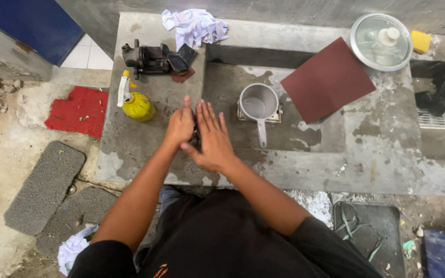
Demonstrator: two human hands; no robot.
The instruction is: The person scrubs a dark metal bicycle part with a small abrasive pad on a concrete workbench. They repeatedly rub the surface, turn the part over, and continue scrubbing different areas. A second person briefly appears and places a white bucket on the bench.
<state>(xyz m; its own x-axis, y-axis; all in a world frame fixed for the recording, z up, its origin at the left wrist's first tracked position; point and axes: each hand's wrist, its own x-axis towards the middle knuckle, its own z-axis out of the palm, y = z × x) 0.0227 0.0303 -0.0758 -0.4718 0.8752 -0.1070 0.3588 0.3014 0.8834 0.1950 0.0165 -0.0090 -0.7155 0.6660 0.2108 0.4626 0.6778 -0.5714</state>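
Left hand: the left hand [180, 125] is up over the grey concrete slab [130, 149], fingers curled close together, pressed against a small dark object [195, 136] that peeks out between the two hands.
Right hand: the right hand [211, 138] lies flat against it from the other side, fingers straight and fanned a little; whether it truly grips, I cannot tell.
Dark object: sandwiched between both palms, just above the slab's near edge, mostly hidden, its kind not readable.
Yellow bottle: a round yellow plastic squeeze bottle with a white nozzle [134, 102] stands just left of the left hand, tipped slightly; any label on it is too small to make out.
Grey scoop: a grey plastic dipper with a long handle [258, 105] sits in the sunken basin, right of the hands, handle pointing toward the person.
Sandpaper: a dark red rectangular abrasive sheet [326, 80] lies angled across the basin's far right edge.
Metal part: a black cast-metal machine part [153, 59] rests at the slab's far left, a small dark red scrap touching it.
Rag: a crumpled white cloth [194, 25] sits behind that part.
Lid: a round glass pot lid with a white knob [381, 41] lies far right, a yellow sponge block [421, 41] just beside it.
Floor: a red textured mat [80, 110] left of the slab, a grey mat nearer.
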